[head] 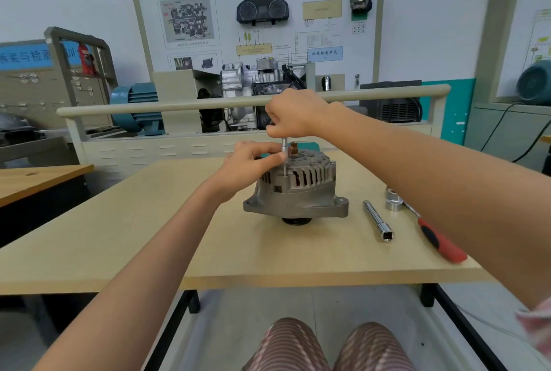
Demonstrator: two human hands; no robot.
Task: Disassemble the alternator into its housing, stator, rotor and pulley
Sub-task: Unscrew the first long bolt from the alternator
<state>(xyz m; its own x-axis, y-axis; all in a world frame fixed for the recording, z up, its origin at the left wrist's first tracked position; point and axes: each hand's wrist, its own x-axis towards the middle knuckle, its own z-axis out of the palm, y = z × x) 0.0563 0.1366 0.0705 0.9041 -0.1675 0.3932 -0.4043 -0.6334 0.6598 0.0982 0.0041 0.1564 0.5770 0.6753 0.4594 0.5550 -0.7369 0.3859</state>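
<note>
Two knees [328, 346] in pink-and-brown striped fabric sit at bottom edge, below pale wood-laminate table [149, 236]. One alternator [295, 188], cast grey metal, ribbed vent slots, stands at table centre, black pulley [296, 221] underneath, copper-coloured shaft end on top. Left hand [253, 162] rests on housing top, fingertips pinching slim steel driver shaft [284, 159], upright. Right hand [293, 115] curled around tool's upper end; handle hidden. Right of alternator: one chrome extension bar [378, 220], one chrome socket [393, 199], one ratchet, red-black grip [441, 242]. Wall board [256, 18] reads "DSG"; remaining text partly blurred.
</note>
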